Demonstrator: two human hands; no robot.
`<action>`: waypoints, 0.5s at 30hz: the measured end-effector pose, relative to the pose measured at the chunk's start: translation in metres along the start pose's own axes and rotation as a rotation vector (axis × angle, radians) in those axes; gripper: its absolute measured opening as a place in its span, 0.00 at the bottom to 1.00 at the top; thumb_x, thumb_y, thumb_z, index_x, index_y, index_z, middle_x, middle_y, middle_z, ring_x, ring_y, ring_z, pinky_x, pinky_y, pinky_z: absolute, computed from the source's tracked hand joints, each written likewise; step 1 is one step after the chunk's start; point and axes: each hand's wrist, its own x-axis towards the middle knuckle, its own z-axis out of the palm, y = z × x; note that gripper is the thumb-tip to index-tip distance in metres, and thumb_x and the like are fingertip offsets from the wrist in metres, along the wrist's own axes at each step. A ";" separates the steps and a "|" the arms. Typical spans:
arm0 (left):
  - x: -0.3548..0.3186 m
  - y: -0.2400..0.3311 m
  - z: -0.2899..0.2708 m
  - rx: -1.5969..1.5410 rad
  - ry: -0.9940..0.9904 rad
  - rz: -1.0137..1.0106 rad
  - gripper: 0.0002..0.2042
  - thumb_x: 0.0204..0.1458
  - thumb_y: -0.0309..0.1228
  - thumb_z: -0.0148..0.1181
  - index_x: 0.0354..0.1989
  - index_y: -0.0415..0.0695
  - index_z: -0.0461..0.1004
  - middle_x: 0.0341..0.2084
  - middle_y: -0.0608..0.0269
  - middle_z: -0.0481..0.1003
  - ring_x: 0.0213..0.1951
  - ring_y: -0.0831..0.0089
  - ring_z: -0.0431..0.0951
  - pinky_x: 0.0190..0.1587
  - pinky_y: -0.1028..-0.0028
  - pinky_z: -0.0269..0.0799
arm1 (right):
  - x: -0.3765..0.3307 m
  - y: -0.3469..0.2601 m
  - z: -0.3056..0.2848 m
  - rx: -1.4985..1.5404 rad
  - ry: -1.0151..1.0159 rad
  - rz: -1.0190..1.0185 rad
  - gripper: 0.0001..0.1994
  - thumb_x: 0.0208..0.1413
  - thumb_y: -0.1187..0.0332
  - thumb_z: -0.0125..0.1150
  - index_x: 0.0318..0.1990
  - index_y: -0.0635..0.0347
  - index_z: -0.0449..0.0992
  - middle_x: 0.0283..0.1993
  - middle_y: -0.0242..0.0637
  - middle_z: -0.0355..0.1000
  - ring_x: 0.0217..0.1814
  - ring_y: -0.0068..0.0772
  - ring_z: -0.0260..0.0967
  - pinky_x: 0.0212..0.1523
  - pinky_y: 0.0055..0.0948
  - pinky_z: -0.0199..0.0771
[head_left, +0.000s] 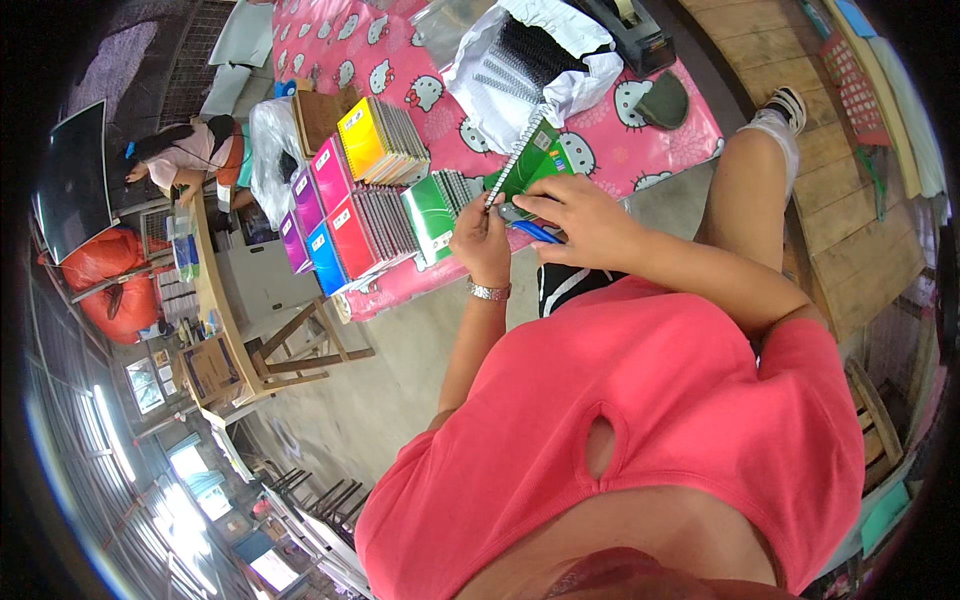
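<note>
My left hand (482,238) is closed around the lower end of a green spiral notebook (535,165), pinching its wire binding. My right hand (572,208) grips blue-handled pliers (536,231), whose jaws sit close to the bound edge near my left fingers. The wire coil (520,150) runs slantwise along the notebook's left side. Just left of my hands stands a row of green notebooks (430,215). Beside it are red notebooks (355,235) and yellow notebooks (370,135).
A pink patterned cloth (440,130) covers the table. On it lie a white bag (480,100) of black coils, a dark green pouch (663,102) and a black device (640,40). Another person (200,150) is at a wooden table (222,320) on the left.
</note>
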 end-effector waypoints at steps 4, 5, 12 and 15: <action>0.001 0.008 -0.003 0.080 -0.056 -0.053 0.11 0.46 0.16 0.62 0.38 0.39 0.80 0.28 0.61 0.79 0.29 0.77 0.78 0.32 0.78 0.72 | 0.004 -0.004 -0.008 -0.113 -0.043 -0.014 0.26 0.46 0.62 0.65 0.55 0.61 0.73 0.49 0.45 0.70 0.52 0.46 0.68 0.53 0.39 0.69; 0.001 0.007 -0.003 0.128 -0.068 -0.010 0.11 0.47 0.16 0.62 0.39 0.39 0.80 0.29 0.59 0.79 0.29 0.75 0.79 0.33 0.77 0.73 | 0.005 -0.007 -0.009 0.157 -0.167 0.207 0.25 0.48 0.64 0.65 0.55 0.60 0.73 0.50 0.45 0.70 0.53 0.43 0.69 0.53 0.38 0.69; 0.007 0.007 -0.020 0.227 -0.022 0.291 0.11 0.50 0.19 0.63 0.42 0.37 0.78 0.32 0.56 0.79 0.34 0.73 0.80 0.36 0.75 0.76 | -0.010 0.016 0.001 0.940 -0.182 0.537 0.23 0.52 0.66 0.63 0.57 0.60 0.70 0.51 0.48 0.70 0.53 0.41 0.70 0.54 0.35 0.69; 0.010 -0.003 -0.046 -0.364 0.238 -0.319 0.11 0.55 0.20 0.59 0.46 0.33 0.74 0.34 0.57 0.78 0.32 0.71 0.78 0.33 0.73 0.77 | -0.021 0.041 -0.024 0.157 0.091 0.330 0.21 0.47 0.66 0.65 0.50 0.62 0.73 0.46 0.47 0.71 0.48 0.48 0.71 0.51 0.40 0.71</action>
